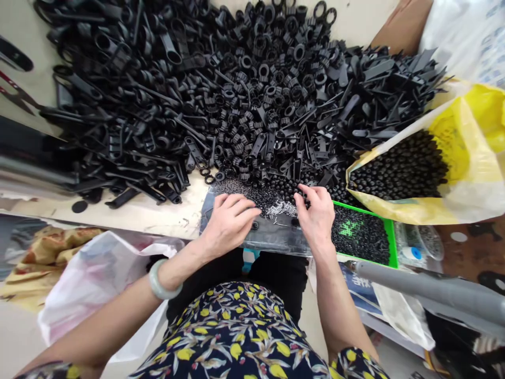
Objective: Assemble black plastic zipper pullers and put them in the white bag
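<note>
Your flowered dress [236,337] fills the bottom of the view, and your arms reach out over it to a clear plastic tray [256,234] on the pale worktop [130,216]. A small heap of thin silver pins [281,209] lies on the tray, right between your hands. Your left hand [229,223], with a pale green bangle [165,287] on the wrist, is just to the left of the pins. Your right hand [315,213] is just to the right and a bit farther up, by the small black beads [284,189]. The pins point many ways, so the heap has no one long line. Your fingers curl down, not spread wide, on both hands, but you cannot tell if they hold anything. Your palms hide part of the tray. A green tray [379,213] of tiny black bits sits to your right.
</note>
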`<state>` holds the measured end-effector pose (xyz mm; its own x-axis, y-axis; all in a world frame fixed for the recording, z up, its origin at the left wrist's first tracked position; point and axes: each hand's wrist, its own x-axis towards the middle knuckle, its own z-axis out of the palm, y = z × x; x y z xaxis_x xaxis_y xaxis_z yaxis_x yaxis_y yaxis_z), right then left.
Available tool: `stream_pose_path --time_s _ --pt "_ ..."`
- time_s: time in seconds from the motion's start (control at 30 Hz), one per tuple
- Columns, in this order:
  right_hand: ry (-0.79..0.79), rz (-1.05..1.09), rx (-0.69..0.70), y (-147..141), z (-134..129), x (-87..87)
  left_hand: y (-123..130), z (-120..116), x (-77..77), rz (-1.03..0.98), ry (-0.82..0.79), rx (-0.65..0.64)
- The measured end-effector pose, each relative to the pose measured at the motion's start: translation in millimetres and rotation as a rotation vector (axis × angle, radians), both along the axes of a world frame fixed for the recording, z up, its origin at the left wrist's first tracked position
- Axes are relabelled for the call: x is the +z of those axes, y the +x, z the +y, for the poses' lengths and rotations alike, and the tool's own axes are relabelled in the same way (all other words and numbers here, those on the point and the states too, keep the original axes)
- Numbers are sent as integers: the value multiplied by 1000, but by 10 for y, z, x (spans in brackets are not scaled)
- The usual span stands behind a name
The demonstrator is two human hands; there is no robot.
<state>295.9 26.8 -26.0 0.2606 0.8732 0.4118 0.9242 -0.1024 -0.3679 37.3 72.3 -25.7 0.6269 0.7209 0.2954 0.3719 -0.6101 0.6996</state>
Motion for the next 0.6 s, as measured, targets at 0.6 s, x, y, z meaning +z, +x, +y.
stream_pose_path --time_s 0.6 --pt "-213 -211 196 -353 -535 -55 913 610 231 136 202 -140"
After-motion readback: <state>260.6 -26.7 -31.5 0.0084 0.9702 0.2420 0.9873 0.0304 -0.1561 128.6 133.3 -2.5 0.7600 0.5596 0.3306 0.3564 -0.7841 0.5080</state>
